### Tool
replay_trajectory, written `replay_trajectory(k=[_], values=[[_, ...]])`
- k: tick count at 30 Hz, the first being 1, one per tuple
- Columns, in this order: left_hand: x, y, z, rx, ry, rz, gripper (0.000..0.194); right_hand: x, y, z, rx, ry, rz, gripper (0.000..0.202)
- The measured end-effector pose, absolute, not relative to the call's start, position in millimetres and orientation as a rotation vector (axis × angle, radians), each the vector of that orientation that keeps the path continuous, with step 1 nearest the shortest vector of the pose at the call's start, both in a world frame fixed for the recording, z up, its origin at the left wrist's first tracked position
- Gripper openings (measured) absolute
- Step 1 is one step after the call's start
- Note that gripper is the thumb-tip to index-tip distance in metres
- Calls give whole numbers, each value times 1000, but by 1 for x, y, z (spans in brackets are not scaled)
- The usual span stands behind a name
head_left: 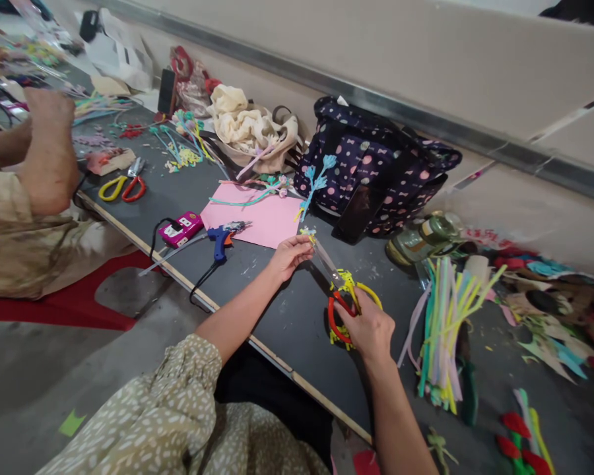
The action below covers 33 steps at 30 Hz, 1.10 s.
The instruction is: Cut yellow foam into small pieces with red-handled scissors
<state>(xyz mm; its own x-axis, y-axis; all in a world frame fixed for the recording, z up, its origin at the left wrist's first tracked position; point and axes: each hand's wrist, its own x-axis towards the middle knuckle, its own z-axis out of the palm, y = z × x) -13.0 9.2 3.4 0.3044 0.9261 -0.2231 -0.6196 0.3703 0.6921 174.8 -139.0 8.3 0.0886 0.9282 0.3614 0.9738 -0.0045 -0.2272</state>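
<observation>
My left hand [293, 256] pinches a small yellow and pale piece [307, 233] between its fingertips, near the edge of a pink sheet [264, 214]. My right hand [369, 324] is wrapped round the red and yellow handles of a pair of scissors [337, 280]. The scissor blades point up and left, their tips close to my left fingertips and the piece. Whether the blades touch the piece is too small to tell. Yellow bits [347, 277] lie on the dark table around and under the scissor handles.
A blue glue gun [220, 243] and a pink power socket [182, 228] lie to the left. Behind stands a dotted bag [371, 165]; a green glass jar [420, 239] and bundled coloured stems [445, 330] are at the right. Another person's arm [52, 152] rests at the left.
</observation>
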Motion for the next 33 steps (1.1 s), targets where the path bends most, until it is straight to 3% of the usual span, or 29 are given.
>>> replay_trajectory(k=[13,24,33], values=[[-14,10,4,552,642,1085,28,174,-138,9,-1955,-1875,-193,51],[-15,10,5,598,688,1083,30,174,-139,12,-1991,-1765,43,50],[-13,7,4,646,697,1129,34,173,-140,10,-1954,-1831,-36,50]])
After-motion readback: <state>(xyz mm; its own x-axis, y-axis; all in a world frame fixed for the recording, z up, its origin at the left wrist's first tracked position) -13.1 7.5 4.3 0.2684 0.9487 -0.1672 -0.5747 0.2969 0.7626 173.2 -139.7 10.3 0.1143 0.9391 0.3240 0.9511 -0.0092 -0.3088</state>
